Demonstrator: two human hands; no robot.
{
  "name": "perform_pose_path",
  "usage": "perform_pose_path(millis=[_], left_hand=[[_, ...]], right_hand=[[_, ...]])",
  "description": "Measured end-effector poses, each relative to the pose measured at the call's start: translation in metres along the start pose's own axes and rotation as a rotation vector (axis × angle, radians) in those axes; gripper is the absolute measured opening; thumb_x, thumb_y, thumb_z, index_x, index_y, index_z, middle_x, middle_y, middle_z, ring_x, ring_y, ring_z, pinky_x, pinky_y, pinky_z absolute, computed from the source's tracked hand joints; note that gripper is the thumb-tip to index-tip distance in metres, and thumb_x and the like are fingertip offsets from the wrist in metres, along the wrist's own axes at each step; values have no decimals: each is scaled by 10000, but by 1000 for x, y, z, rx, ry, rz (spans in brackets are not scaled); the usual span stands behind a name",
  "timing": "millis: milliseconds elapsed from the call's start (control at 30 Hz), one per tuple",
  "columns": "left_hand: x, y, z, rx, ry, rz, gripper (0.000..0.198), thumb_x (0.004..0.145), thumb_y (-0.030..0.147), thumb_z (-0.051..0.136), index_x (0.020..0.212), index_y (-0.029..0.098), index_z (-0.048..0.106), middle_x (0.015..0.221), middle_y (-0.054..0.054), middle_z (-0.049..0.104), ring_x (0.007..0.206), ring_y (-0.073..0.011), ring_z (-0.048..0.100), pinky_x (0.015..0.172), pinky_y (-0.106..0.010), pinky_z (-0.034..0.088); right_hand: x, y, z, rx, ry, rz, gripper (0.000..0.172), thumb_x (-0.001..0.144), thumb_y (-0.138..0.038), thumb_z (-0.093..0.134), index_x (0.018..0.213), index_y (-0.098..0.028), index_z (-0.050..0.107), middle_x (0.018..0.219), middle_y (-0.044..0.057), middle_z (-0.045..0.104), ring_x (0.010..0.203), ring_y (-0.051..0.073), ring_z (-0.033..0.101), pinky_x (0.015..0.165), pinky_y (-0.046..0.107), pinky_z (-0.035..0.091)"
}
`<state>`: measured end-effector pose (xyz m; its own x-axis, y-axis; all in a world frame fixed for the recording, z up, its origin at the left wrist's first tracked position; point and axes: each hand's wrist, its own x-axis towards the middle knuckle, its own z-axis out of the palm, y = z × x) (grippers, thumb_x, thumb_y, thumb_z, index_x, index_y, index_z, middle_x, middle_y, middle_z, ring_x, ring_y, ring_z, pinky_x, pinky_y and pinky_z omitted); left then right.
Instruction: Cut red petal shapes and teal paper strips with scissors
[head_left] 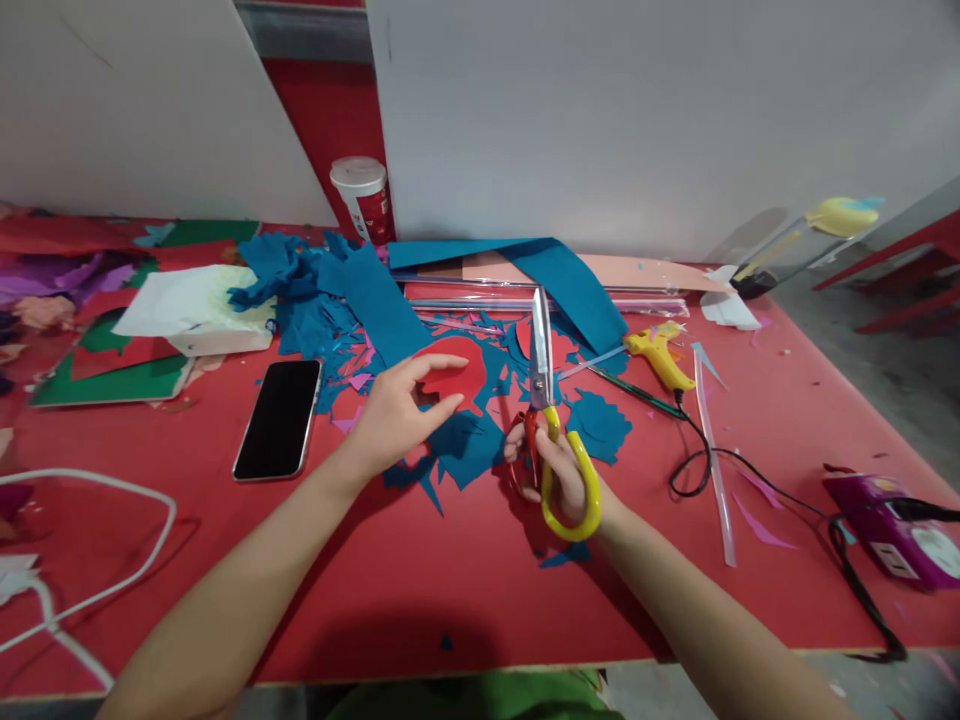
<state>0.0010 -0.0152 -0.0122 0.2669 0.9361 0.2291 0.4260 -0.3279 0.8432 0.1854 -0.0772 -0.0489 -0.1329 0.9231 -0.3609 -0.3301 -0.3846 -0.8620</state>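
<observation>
My left hand (pixel 405 405) is over a rounded red cutout (pixel 469 375), thumb and forefinger apart across its left part. Whether the fingers touch the cutout I cannot tell. My right hand (pixel 559 465) holds a pair of scissors (pixel 541 360) with one yellow and one red handle. Their blades are nearly closed and point away from me, toward the back of the table. Beneath and around both hands lie blue scraps (pixel 469 450), with a wavy-edged blue cutout (pixel 598 425) to the right of the scissors.
Left of the scraps lies a phone (pixel 277 420). A lidded cup (pixel 361 200) stands against the wall, near long blue strips (pixel 574 285). At right are a yellow glue gun (pixel 660 358), its black cord, a clear glue stick (pixel 714 460) and a purple box (pixel 892 530). A white cable (pixel 169 525) loops at left.
</observation>
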Motion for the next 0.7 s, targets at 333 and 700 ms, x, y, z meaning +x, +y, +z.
perform_pose_path(millis=[333,700], left_hand=[[8,4,-31,-27,267,10,342,698,272,605,1024,175,576,1049,-63,611,922,-185,588,727,-277,520],[7,4,-30,-120,319,5,342,689,273,614,1015,178,575,1062,-62,602,948,-184,581,760,-290,521]], right_hand=[[-14,-16,-19,-235,-213,89,546,725,-641,404,928,-170,592,762,40,533,534,91,468,351,145,305],[-29,-46,-31,-598,-487,-73,516,742,-562,466,1084,-197,591,1006,102,605,963,252,537,829,394,425]])
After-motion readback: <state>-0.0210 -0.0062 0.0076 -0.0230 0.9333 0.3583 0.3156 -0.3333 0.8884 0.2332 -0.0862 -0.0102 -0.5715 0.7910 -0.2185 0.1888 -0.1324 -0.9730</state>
